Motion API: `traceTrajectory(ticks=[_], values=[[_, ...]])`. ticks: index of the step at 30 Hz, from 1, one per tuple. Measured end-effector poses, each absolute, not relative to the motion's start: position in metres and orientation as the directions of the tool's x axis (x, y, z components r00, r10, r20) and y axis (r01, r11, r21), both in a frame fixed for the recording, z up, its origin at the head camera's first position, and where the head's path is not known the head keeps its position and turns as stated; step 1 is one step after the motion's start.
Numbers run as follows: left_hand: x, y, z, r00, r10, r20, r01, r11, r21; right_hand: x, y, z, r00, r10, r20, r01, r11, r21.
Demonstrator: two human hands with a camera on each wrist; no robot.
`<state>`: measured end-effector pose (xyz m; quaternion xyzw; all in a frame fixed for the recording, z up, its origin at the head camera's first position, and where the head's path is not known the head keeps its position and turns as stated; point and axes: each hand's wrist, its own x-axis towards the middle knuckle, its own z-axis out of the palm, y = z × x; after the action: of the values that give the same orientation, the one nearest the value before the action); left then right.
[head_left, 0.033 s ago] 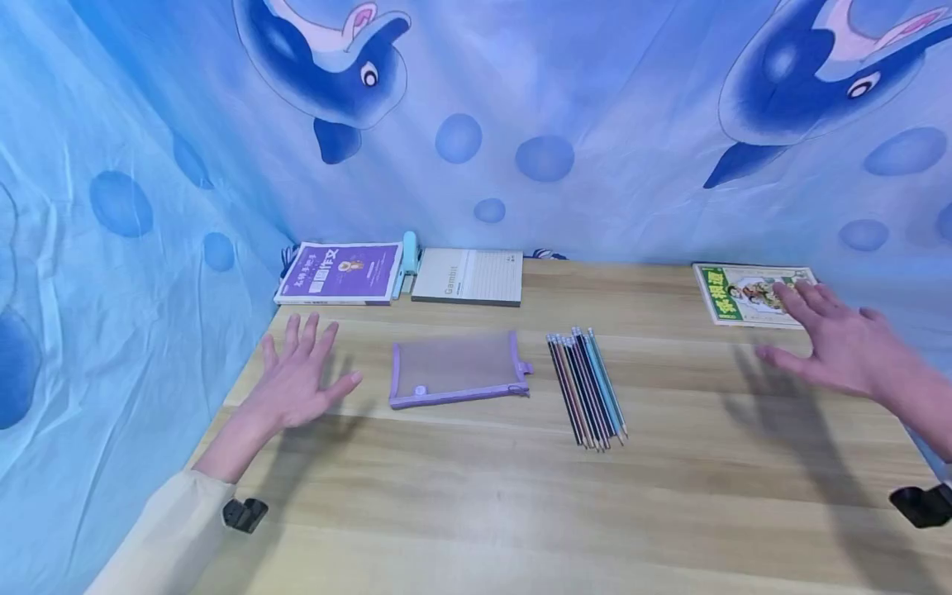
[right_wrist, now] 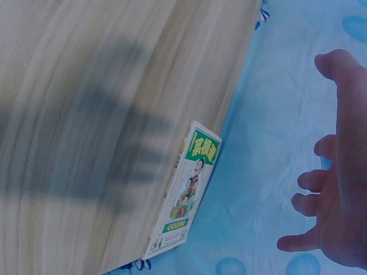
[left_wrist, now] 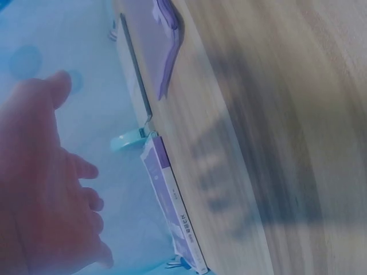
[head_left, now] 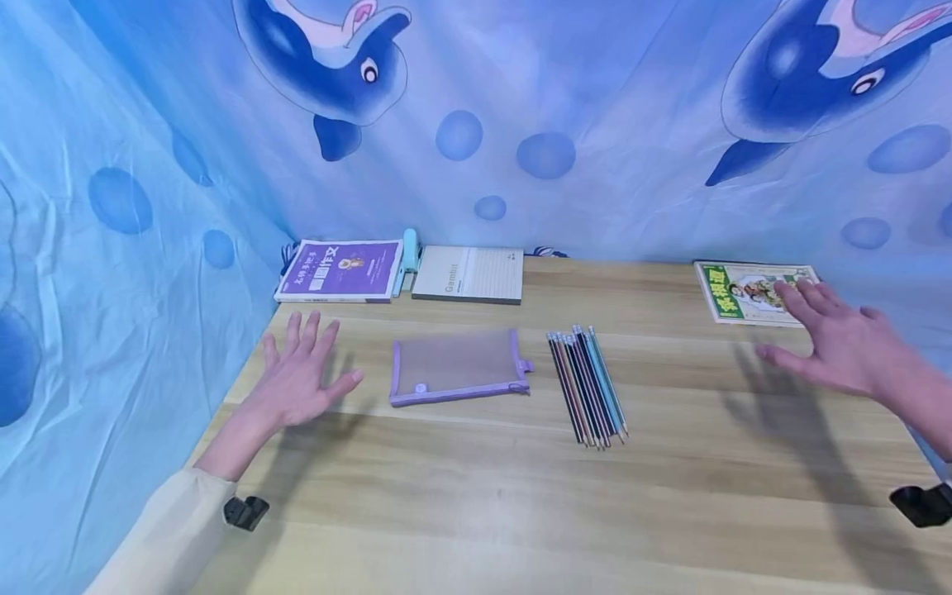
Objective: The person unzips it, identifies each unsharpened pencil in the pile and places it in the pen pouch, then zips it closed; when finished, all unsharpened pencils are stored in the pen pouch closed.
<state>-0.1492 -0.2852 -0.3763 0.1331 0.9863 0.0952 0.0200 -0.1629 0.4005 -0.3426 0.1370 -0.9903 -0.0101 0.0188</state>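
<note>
My left hand (head_left: 301, 380) hovers over the table's left side with spread fingers and nothing in it; its shadow falls on the wood below. Just to its right lies a flat zip pencil case (head_left: 455, 364) with sheer sides and purple edging. Beside the case, a loose row of several pencils (head_left: 587, 388) lies with the sharpened tips toward me. On the far right, my right hand (head_left: 836, 347) is held above the table, fingers apart and holding nothing. It overlaps the green-and-white picture book (head_left: 744, 297) in the head view; the right wrist view shows the hand apart from that book.
At the back left lie a purple book (head_left: 342, 268), a turquoise stapler-like object (head_left: 410, 252) and a notepad (head_left: 468, 275) side by side. A blue dolphin-print cloth (head_left: 632, 83) hangs behind and at the left of the wooden table (head_left: 476, 504).
</note>
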Motion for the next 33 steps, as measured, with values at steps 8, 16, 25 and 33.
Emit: traceTrajectory(ticks=[8, 16, 25, 33], values=[[-0.148, -0.282, -0.38, -0.964, 0.262, -0.043, 0.243, 0.935, 0.26, -0.163, 0.382, -0.342, -0.957, -0.29, 0.001, -0.289, 0.957, -0.032], [-0.15, -0.264, -0.396, -0.963, 0.271, -0.009, 0.243, 0.877, 0.414, -0.174, 0.321, -0.362, -0.898, -0.416, 0.145, -0.44, 0.84, -0.316], [-0.162, -0.238, -0.416, -0.971, 0.235, -0.04, 0.19, 0.862, 0.47, -0.19, 0.207, -0.384, -0.878, -0.471, -0.086, -0.248, 0.601, -0.76], [-0.164, -0.224, -0.414, -0.983, 0.119, -0.141, 0.034, 0.867, 0.498, -0.218, 0.117, -0.396, -0.859, -0.453, -0.24, -0.199, 0.725, -0.659]])
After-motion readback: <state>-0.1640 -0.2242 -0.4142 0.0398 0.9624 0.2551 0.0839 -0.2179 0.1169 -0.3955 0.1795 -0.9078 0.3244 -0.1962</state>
